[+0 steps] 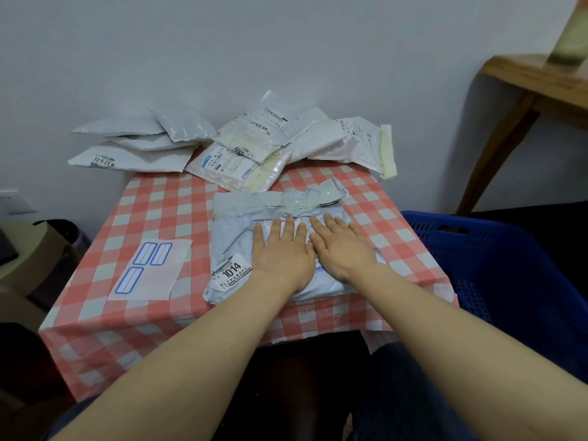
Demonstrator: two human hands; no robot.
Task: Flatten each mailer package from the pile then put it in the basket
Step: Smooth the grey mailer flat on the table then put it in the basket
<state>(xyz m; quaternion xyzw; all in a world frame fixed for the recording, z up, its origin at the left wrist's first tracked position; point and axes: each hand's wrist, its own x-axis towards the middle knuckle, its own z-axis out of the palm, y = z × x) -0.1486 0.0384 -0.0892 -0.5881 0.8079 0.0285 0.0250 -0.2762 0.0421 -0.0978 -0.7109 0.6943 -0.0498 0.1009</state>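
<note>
Mailer [241, 224]: crinkled grey plastic, rectangular
Hands: left hand [283, 254], right hand [342, 249] flat, side by side, pressing it
Counter [152, 214]: checked cloth; pile [251, 144] at 12 o'clock

Basket [509, 265] cropped at right edge; mailer label [234, 270] partly under left hand [283, 253].

- Seemingly a plain room in a home.
- Red-and-white checked plastic tablecloth [178, 218], kitchen-style.
- Bare white painted wall [222, 52] with a white wall socket [14, 202].
- Brown wooden side table [534, 87]; blue perforated plastic basket [509, 265].
</note>
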